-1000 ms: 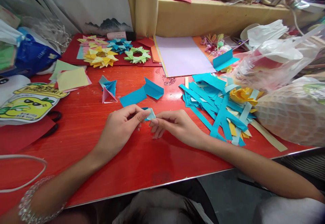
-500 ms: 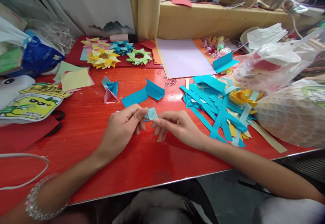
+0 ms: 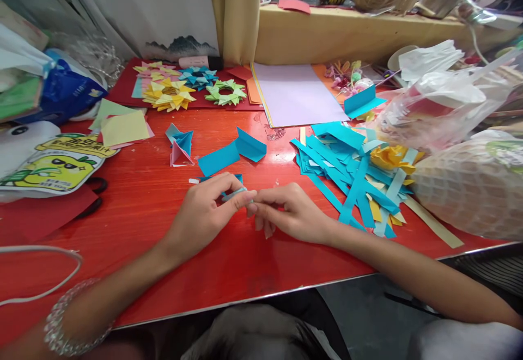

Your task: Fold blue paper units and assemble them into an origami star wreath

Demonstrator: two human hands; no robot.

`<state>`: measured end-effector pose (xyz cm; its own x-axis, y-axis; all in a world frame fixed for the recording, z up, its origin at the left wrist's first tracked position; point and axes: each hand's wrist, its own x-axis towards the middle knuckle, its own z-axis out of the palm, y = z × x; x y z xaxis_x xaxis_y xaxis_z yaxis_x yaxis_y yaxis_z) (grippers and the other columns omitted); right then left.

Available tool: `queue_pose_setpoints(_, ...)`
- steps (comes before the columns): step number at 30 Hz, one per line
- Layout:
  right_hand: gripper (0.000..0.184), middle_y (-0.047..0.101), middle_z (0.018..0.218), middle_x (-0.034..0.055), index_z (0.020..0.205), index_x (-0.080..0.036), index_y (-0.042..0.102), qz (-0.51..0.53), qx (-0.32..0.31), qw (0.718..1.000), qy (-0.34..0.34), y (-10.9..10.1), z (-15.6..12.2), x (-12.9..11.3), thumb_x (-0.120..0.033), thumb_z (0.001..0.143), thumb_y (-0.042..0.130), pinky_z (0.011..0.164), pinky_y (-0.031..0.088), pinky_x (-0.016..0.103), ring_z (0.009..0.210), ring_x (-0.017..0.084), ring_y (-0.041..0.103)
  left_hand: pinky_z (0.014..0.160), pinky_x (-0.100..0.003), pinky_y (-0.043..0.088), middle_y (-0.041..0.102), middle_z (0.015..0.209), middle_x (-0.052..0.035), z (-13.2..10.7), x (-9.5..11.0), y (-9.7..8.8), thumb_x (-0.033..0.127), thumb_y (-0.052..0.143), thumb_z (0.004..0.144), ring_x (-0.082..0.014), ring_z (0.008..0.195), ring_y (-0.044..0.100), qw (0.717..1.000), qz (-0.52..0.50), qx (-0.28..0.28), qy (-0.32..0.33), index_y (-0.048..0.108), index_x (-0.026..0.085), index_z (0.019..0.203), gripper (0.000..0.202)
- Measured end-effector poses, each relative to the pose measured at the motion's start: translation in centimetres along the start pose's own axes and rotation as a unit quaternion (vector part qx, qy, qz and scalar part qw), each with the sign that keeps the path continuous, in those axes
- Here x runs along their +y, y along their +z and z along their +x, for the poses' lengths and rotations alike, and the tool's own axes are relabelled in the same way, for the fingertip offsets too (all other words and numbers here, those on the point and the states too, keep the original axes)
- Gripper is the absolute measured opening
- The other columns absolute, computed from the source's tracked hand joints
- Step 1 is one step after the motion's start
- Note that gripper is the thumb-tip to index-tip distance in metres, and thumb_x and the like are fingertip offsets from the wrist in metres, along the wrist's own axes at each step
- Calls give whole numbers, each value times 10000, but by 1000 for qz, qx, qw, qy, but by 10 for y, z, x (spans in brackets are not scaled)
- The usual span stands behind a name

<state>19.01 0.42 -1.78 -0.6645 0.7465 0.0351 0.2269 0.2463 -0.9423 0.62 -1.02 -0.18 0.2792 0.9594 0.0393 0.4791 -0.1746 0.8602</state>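
Observation:
A small folded piece of light blue paper [image 3: 234,194] is pinched between my two hands above the red table, mostly covered by fingers. My left hand [image 3: 214,202] grips it between thumb and forefinger. Fingertips of my right hand [image 3: 286,207] close on its right end, touching the left thumb. Just behind the left hand lies a blue paper piece [image 3: 238,177], partly hidden. Farther back are two creased blue paper pieces [image 3: 220,158]. Left of those stands a small folded unit [image 3: 182,146] in blue and pink.
Many blue paper strips [image 3: 347,169] are heaped at the right, beside a netted bag [image 3: 469,185]. Folded paper rings [image 3: 169,94] and a lilac sheet [image 3: 300,93] lie at the back. Square papers [image 3: 125,127] and a yellow cartoon packet [image 3: 61,166] occupy the left. A white cable [image 3: 41,249] lies front left.
Both hands have shifted slightly toward me and drawn together at the fingertips. The light blue paper has turned and now shows only a thin edge. More of the blue piece behind shows.

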Motion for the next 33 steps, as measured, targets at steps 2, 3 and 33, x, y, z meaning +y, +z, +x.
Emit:
queue_pose_setpoints(2, 213, 642, 591, -4, 733, -143, 582, -21, -12, 1000, -15, 1, 0, -1, -168, 909, 465, 481, 449, 164, 481, 75, 615, 551, -244, 329, 530, 644, 19, -1, 0, 0, 367, 559, 856, -108, 612, 452, 1000, 10, -4, 8, 569, 176, 634, 293)
queue_pose_setpoints(3, 215, 642, 589, -4, 729, -142, 581, -24, -19, 999, -19, 1, 0, -1, -162, 907, 462, 477, 448, 161, 480, 75, 614, 545, -244, 321, 512, 621, 23, -2, -1, -1, 360, 555, 855, -107, 602, 441, 1000, -1, -4, 3, 555, 176, 612, 305)
queue_pose_setpoints(33, 228, 693, 823, 49, 845, -176, 662, 357, -364, 857, 79, 7, -18, -77, -399, 830, 618, 697, 523, 189, 825, 143, 695, 356, -221, 313, 646, 848, -15, 34, -33, -49, 313, 481, 904, -64, 385, 396, 976, -36, 209, -44, 493, 253, 1272, 373)
